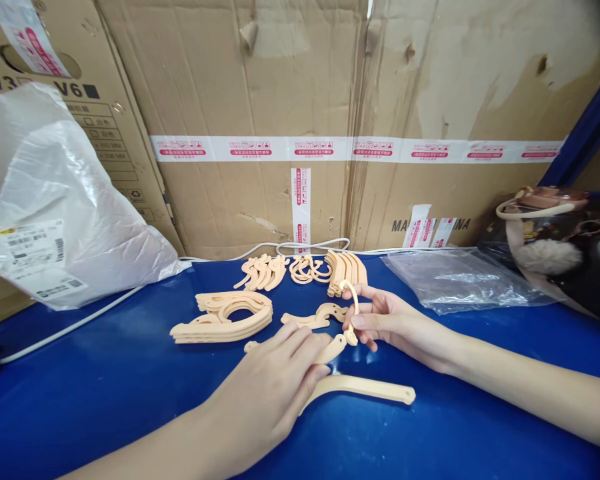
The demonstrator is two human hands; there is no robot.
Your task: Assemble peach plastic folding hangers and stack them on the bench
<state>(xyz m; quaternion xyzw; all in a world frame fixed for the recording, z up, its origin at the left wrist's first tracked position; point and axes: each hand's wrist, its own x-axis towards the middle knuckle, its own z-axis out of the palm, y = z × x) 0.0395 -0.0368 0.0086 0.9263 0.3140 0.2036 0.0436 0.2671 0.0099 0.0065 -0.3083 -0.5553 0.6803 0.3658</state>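
Observation:
Between the thumb and fingers of my right hand (380,319) is a beige plastic hanger hook (355,303), upright with its curve at the top. My left hand (275,377) grips a beige hanger arm (334,348); its holed end points at the base of the hook. Whether the two parts touch, I cannot tell. Most of that arm is hidden under my fingers. A long curved hanger arm (375,387) lies just in front, partly behind my left hand. Behind my hands lies a smaller curved hanger piece (305,321).
Stacked hanger pieces (225,320) lie left of centre. Farther back are curved pieces (265,272), loose hooks (307,270) and hanger arms (350,268). A clear plastic bag (460,277) lies right, near a black bag (590,267). A white parcel (70,220) leans left; cardboard (260,80) walls the back.

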